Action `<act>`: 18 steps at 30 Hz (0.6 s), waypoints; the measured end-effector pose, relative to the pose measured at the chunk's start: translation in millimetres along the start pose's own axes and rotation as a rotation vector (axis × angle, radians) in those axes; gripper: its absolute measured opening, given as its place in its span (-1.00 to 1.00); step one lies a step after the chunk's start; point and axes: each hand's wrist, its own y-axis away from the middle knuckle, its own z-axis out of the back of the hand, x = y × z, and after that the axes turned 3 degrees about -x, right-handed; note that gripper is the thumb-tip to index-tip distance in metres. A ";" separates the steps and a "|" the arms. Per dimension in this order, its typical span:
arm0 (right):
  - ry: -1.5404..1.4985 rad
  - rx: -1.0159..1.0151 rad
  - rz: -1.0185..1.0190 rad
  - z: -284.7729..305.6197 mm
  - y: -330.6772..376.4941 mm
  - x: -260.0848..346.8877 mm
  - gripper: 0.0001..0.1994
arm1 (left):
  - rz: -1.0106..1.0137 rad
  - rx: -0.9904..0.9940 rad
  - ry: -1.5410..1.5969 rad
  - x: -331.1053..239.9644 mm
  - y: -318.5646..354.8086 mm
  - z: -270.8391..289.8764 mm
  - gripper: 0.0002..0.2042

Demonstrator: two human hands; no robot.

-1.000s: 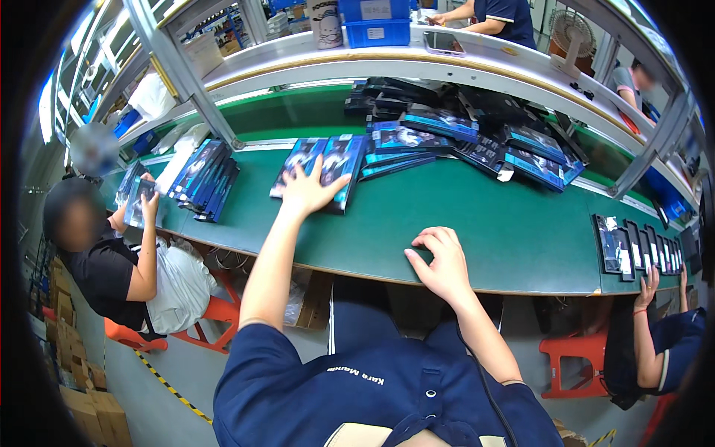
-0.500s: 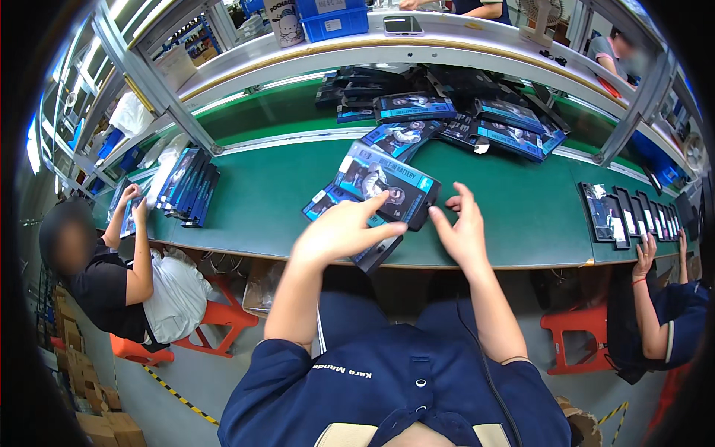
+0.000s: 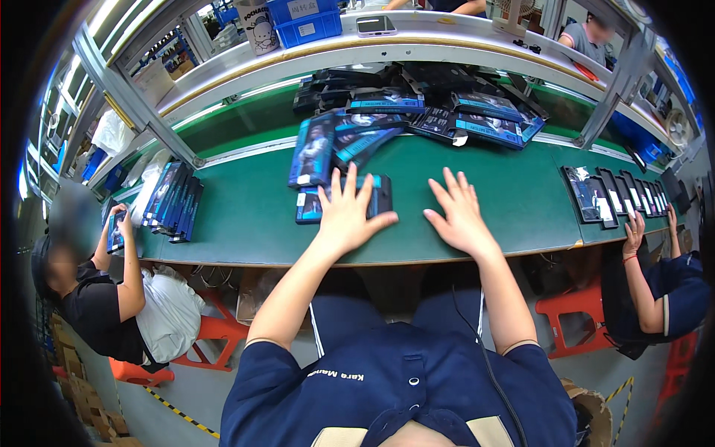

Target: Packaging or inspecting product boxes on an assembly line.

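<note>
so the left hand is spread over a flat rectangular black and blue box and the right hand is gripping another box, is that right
Not quite: the right hand isn't gripping another box; the head view shows it open and holding nothing, spread over the flat green tabletop. The left hand is indeed spread over a flat rectangular black and blue box.

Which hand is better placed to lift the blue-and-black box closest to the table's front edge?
Left, probably: the left hand is spread over that box, while the right hand is apart from it, with green tabletop between.
</note>
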 end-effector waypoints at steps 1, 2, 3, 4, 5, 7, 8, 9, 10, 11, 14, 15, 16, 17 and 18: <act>0.044 -0.031 -0.029 1.7 5.1 -14.9 -0.41 | 0.055 -0.008 -0.026 6.3 -12.8 -7.0 -0.05; 0.108 -0.157 -0.047 6.3 14.0 -35.5 -0.42 | 0.099 -0.013 -0.046 8.8 -24.3 -11.5 -0.05; 0.178 -0.268 -0.101 15.8 21.2 -53.2 -0.44 | 0.122 0.058 0.001 10.2 -29.7 -9.5 -0.03; 0.251 -0.355 -0.171 27.6 29.2 -76.2 -0.43 | 0.085 0.159 0.038 9.7 -27.8 -1.0 0.07; 0.359 -0.441 -0.271 36.1 38.6 -107.2 -0.42 | 0.020 0.224 0.040 6.8 -18.7 9.4 0.13; 0.567 -0.657 -0.574 53.1 61.7 -181.8 -0.39 | -0.148 0.342 0.034 -1.6 9.6 24.4 0.27; 0.657 -0.651 -0.757 68.8 72.0 -206.5 -0.37 | -0.232 0.359 0.046 -16.8 26.6 41.0 0.18; 0.750 -0.594 -0.854 80.4 83.8 -226.1 -0.41 | -0.363 0.356 0.004 -30.0 39.3 50.0 0.10; 0.544 -0.286 -0.971 104.9 73.4 -197.7 -0.48 | -0.461 0.353 -0.044 -36.1 54.5 54.1 0.04; 0.564 -0.380 -0.883 101.3 81.9 -204.4 -0.51 | -0.566 0.313 -0.019 -44.4 59.7 52.1 -0.01; 0.615 -0.559 -0.718 91.1 90.4 -189.0 -0.62 | -0.615 0.270 0.193 -49.7 48.6 69.1 -0.30; 0.670 -0.644 -0.763 91.3 98.4 -185.9 -0.65 | -0.507 0.338 0.151 -51.7 30.7 85.5 -0.35; 0.718 -0.729 -0.806 90.9 107.9 -181.3 -0.68 | -0.395 0.409 0.104 -53.2 12.1 98.5 -0.40; 0.775 -0.828 -0.887 88.8 112.5 -170.5 -0.63 | -0.328 0.378 0.141 -48.2 -0.9 98.2 -0.42; 0.763 -0.959 -0.893 86.0 130.5 -190.9 -0.53 | -0.278 0.346 0.182 -44.1 -12.6 90.3 -0.44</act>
